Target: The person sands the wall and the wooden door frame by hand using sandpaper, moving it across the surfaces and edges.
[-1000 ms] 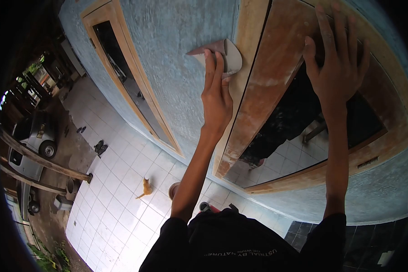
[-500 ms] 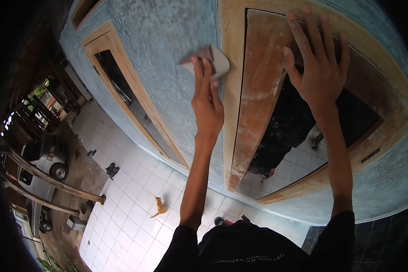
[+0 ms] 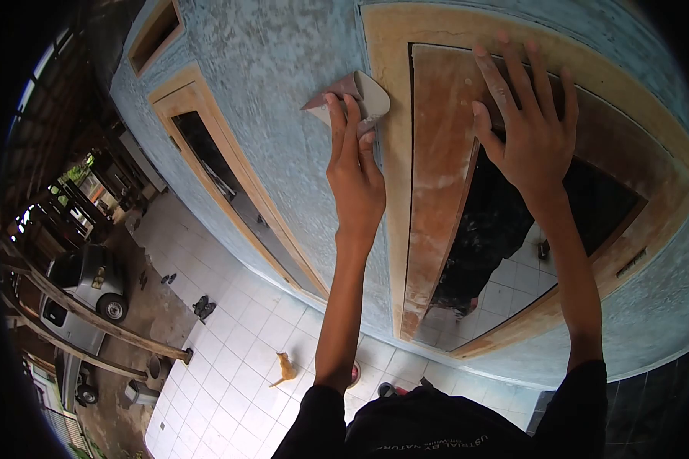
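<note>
In the head view, my left hand [image 3: 357, 180] pinches a folded, curled piece of sandpaper [image 3: 374, 101], brown on one face and pale on the other. It is at the left edge of the yellowish outer window frame [image 3: 394, 161], beside the blue wall. Further right, my right hand [image 3: 530, 145] lies with fingers spread over the upper part of the brown wooden sash [image 3: 441, 145]. Whitish dust marks show on that sash. Dark glass [image 3: 482, 222] below the right hand reflects a dark figure and floor tiles.
A second narrow window [image 3: 195, 103] is set in the rough blue wall [image 3: 260, 84] to the left. Below, an orange cat [image 3: 284, 370] is on the white tiled floor [image 3: 230, 375], with dark shoes [image 3: 204, 307] near its edge. A silver vehicle [image 3: 92, 283] stands beyond wooden beams.
The camera view has shifted, so the windows and floor appear lower. The sandpaper, blurred before, is now sharp and remains by the frame's edge. My right hand stays spread on the sash.
</note>
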The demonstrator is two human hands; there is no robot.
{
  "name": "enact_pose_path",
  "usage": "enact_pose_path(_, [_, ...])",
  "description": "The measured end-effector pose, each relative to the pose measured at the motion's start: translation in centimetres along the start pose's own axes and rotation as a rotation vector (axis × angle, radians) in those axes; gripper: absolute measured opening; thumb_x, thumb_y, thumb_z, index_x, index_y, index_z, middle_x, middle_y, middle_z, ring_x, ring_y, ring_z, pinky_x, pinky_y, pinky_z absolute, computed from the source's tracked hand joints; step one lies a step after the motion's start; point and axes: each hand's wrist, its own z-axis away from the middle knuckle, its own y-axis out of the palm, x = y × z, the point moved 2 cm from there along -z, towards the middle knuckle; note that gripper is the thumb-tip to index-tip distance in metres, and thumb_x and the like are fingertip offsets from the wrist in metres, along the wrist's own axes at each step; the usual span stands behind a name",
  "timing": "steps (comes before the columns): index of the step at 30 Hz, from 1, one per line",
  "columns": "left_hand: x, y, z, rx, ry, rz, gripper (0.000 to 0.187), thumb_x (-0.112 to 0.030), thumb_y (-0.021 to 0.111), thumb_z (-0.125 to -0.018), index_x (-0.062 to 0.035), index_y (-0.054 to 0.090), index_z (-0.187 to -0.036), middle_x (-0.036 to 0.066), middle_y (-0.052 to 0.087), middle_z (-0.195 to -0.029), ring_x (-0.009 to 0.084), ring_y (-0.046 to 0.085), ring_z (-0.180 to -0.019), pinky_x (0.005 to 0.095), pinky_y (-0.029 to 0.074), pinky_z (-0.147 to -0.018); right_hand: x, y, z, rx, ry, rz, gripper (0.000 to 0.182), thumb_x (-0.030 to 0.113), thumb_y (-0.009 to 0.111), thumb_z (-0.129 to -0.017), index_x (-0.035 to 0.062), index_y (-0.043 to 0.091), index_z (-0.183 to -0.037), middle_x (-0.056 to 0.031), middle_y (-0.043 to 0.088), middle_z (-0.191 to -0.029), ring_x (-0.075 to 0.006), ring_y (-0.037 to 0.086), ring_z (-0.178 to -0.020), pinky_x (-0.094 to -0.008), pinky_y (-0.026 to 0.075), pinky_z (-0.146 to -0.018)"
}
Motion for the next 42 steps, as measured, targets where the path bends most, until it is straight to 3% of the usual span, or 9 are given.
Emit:
enact_pose_path(2, [0.2, 0.2, 0.4, -0.003, -0.017, 0.028, 0.052, 0.004, 0.043, -0.103, -0.005, 0.041, -0.154, 0.023, 0.025, -0.164, 0.04, 0.028, -0.149, 0.0439, 0.044, -0.113, 0.0, -0.2, -0.1, 0.005, 0.003, 0.003, 0.056, 0.036, 0.062, -0.094, 0.0347, 0.052, -0.149, 0.0065, 0.049, -0.156, -0.0203, 0.044, -0.145, -0.0505, 0.031, -0.12])
enact_pose_path(4, [1.2, 0.6, 1.9, -0.007, 0.117, -0.065, 0.051, 0.002, 0.043, -0.104, -0.006, 0.042, -0.154, 0.023, 0.025, -0.164, 0.0404, 0.031, -0.147, 0.0443, 0.047, -0.11, 0.1, -0.2, -0.2, 0.007, 0.002, 0.008, 0.055, 0.036, 0.062, -0.094, 0.0346, 0.052, -0.149, 0.0061, 0.049, -0.156, -0.0207, 0.044, -0.145, -0.0508, 0.031, -0.12])
enact_pose_path(6, [1.6, 0.5, 2.2, -0.003, 0.11, -0.061, 0.05, 0.002, 0.043, -0.104, -0.0059, 0.042, -0.154, 0.023, 0.025, -0.164, 0.0406, 0.031, -0.147, 0.0443, 0.047, -0.11, 0.2, -0.2, -0.2, -0.008, 0.017, -0.033, 0.053, 0.042, 0.06, -0.096, 0.0354, 0.053, -0.148, 0.0085, 0.049, -0.156, -0.0181, 0.045, -0.143, -0.05, 0.028, -0.121])
enact_pose_path(9, [1.0, 0.3, 0.6, -0.006, 0.081, -0.029, 0.051, 0.002, 0.043, -0.104, -0.0056, 0.041, -0.154, 0.023, 0.025, -0.164, 0.0404, 0.029, -0.148, 0.0443, 0.046, -0.111, 0.3, 0.0, -0.1, -0.032, 0.019, -0.067, 0.059, 0.037, 0.063, -0.091, 0.0339, 0.051, -0.15, 0.007, 0.049, -0.156, -0.0179, 0.045, -0.144, -0.049, 0.024, -0.124])
enact_pose_path(14, [-0.3, 0.0, -1.3, -0.016, 0.071, -0.007, 0.052, 0.003, 0.044, -0.103, -0.0056, 0.041, -0.154, 0.023, 0.025, -0.164, 0.0401, 0.027, -0.149, 0.0444, 0.044, -0.112, 0.3, -0.2, -0.2, -0.026, 0.015, -0.067, 0.06, 0.036, 0.063, -0.091, 0.0327, 0.052, -0.15, 0.0061, 0.048, -0.156, -0.0178, 0.044, -0.144, -0.0496, 0.025, -0.123])
enact_pose_path(17, [0.5, 0.4, -0.2, -0.02, 0.161, -0.059, 0.051, 0.001, 0.044, -0.104, -0.0066, 0.041, -0.154, 0.023, 0.025, -0.164, 0.0412, 0.029, -0.148, 0.0444, 0.047, -0.11, 0.3, -0.2, -0.2, -0.032, 0.015, -0.07, 0.06, 0.036, 0.063, -0.091, 0.0319, 0.051, -0.15, 0.0057, 0.048, -0.157, -0.0181, 0.044, -0.145, -0.0498, 0.025, -0.123])
enact_pose_path(25, [-1.1, -0.2, -2.9, 0.012, 0.102, 0.024, 0.053, 0.004, 0.045, -0.102, -0.004, 0.039, -0.154, 0.024, 0.024, -0.164, 0.04, 0.024, -0.15, 0.0457, 0.041, -0.116, 0.3, -0.4, -0.2, -0.006, 0.013, -0.073, 0.061, 0.036, 0.062, -0.092, 0.0313, 0.05, -0.151, 0.0051, 0.046, -0.158, -0.0194, 0.042, -0.146, -0.0507, 0.026, -0.123])
enact_pose_path(34, [-1.1, -0.5, -3.9, 0.032, 0.142, -0.001, 0.052, 0.002, 0.045, -0.103, -0.0043, 0.039, -0.155, 0.023, 0.023, -0.165, 0.0401, 0.024, -0.15, 0.0451, 0.042, -0.115, 0.3, -0.3, -0.1, 0.009, 0.0, -0.085, 0.061, 0.036, 0.062, -0.092, 0.0309, 0.049, -0.152, 0.0047, 0.044, -0.16, -0.0198, 0.04, -0.147, -0.0518, 0.026, -0.123])
enact_pose_path(42, [-0.2, 0.5, -1.2, 0.038, 0.187, -0.077, 0.051, 0.001, 0.044, -0.104, -0.0061, 0.04, -0.155, 0.021, 0.023, -0.165, 0.0394, 0.023, -0.151, 0.0443, 0.043, -0.114, 0.3, -0.3, -0.1, -0.004, 0.0, -0.078, 0.061, 0.035, 0.062, -0.092, 0.0307, 0.049, -0.152, 0.0043, 0.044, -0.16, -0.0202, 0.04, -0.147, -0.0519, 0.026, -0.123])
